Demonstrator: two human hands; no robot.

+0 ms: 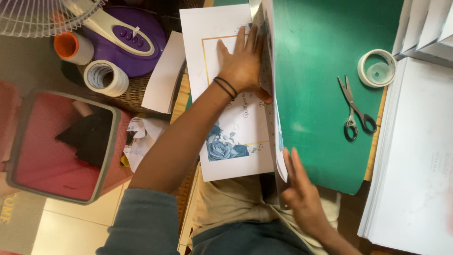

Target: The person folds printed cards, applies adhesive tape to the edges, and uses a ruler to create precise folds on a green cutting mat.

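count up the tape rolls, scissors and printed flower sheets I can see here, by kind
Rolls of tape: 2, a white roll beside the woven basket and a clear-cored roll on the green cutting mat
Grey metal scissors: 1
White printed sheets with blue flowers: 1, flat under the left hand
Total: 4

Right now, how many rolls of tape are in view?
2 for certain. A white tape roll lies on the wicker basket at upper left, beside the purple fan base; a clear tape roll sits on the green mat's right edge, above the scissors. Others may be hidden.

Blue-rose white card, green mat
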